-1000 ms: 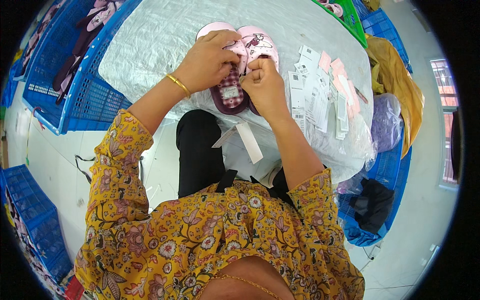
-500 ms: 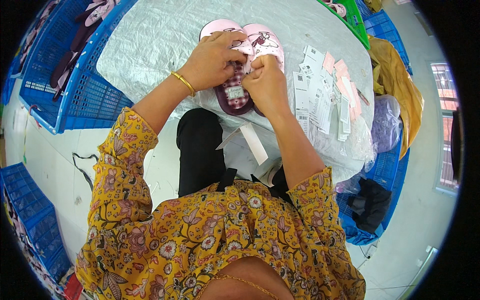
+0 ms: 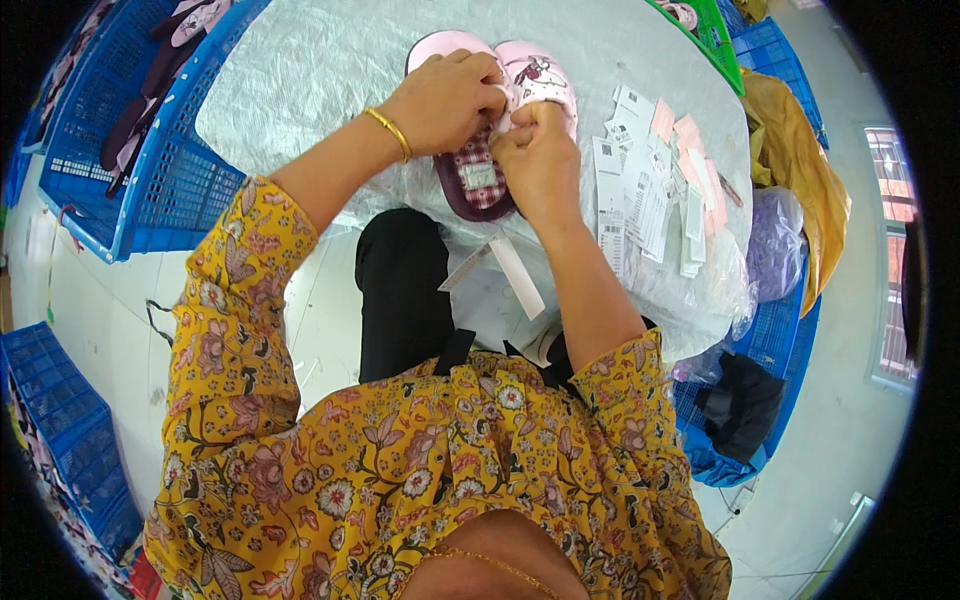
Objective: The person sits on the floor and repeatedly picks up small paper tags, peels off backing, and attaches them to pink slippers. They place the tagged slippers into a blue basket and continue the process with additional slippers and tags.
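Two pink slippers with dark printed drawings lie side by side on the plastic-covered table, toes pointing away from me. My left hand (image 3: 447,100) curls over the upper of the left slipper (image 3: 450,42), its fingers at the opening's edge. The plaid insole (image 3: 480,178) of that slipper shows below, with a pale label on it. My right hand (image 3: 541,165) is closed at the opening of the right slipper (image 3: 543,75); its fingertips are partly hidden there. White card tags (image 3: 516,275) hang past the table edge below the slippers.
White and pink paper tags (image 3: 640,185) lie spread on the table (image 3: 300,90) to the right. A blue crate (image 3: 190,190) with slippers stands at the left, another blue crate (image 3: 70,430) below it. At the right are a purple plastic bag (image 3: 773,245) and mustard cloth (image 3: 795,180).
Both hands stay at the slippers. My left hand has shifted slightly up and to the right, its wrist and forearm with it. The slippers have moved a little to the right.
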A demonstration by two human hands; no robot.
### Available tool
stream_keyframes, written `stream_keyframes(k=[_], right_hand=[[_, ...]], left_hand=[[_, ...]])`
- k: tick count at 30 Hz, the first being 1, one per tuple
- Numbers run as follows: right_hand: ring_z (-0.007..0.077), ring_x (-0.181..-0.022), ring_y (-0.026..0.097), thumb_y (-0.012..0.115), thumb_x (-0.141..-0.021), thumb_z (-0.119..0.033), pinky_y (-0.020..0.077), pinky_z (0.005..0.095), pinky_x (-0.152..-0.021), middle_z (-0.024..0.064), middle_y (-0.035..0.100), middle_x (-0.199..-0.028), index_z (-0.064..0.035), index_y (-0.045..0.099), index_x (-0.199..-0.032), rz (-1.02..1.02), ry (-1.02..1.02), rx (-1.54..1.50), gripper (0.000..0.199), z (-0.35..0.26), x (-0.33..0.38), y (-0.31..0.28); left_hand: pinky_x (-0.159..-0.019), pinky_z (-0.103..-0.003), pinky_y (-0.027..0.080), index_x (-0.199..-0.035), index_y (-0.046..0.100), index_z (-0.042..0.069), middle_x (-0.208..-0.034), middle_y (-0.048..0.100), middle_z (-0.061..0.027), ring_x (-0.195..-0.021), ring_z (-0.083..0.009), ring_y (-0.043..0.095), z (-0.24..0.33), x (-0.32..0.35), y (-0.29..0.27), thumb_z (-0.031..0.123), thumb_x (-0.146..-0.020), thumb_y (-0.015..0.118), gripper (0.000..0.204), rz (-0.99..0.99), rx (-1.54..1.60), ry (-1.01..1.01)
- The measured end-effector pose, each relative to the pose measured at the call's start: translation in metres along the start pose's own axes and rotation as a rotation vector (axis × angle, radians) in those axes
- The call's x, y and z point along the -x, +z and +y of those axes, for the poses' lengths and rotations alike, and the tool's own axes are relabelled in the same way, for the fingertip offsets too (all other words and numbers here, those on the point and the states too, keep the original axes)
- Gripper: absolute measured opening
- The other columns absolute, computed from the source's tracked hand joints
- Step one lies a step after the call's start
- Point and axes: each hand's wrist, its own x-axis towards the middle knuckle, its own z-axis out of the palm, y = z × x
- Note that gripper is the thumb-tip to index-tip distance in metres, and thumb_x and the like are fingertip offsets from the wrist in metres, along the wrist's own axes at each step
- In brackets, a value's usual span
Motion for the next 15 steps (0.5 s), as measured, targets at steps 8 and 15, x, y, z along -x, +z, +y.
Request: stream_keyframes(k=[8, 15], right_hand=[[0.0110, -0.075, 0.060, 0.071, -0.084, -0.006, 0.0502, 0.0252, -0.069, 0.0053, 0.066, -0.086, -0.0015, 0.063, -0.103, -0.139, -0.030, -0.232, 0.021, 0.005, 0.032, -0.042], [0.0316, -0.106, 0.053, 0.083, -0.066, -0.028, 0.0432, 0.0423, -0.092, 0.0082, 0.059, -0.109, -0.0081, 0.063, -0.110, -0.260, -0.343, 0.261, 0.052, 0.001, 0.098, -0.059]], left_hand=[[-0.085, -0.040, 0.051, -0.098, 0.060, 0.006, -0.107, 0.058, -0.0116, -0.100, -0.0317, 0.061, -0.004, -0.005, 0.004, 0.007, -0.083, 0.060, 0.015, 0.066, 0.048, -0.089], [-0.072, -0.042, 0.047, -0.078, 0.056, 0.000, -0.084, 0.056, -0.0195, -0.081, -0.0380, 0.056, -0.017, -0.007, -0.002, 0.012, -0.083, 0.060, 0.014, 0.329, 0.271, -0.171]])
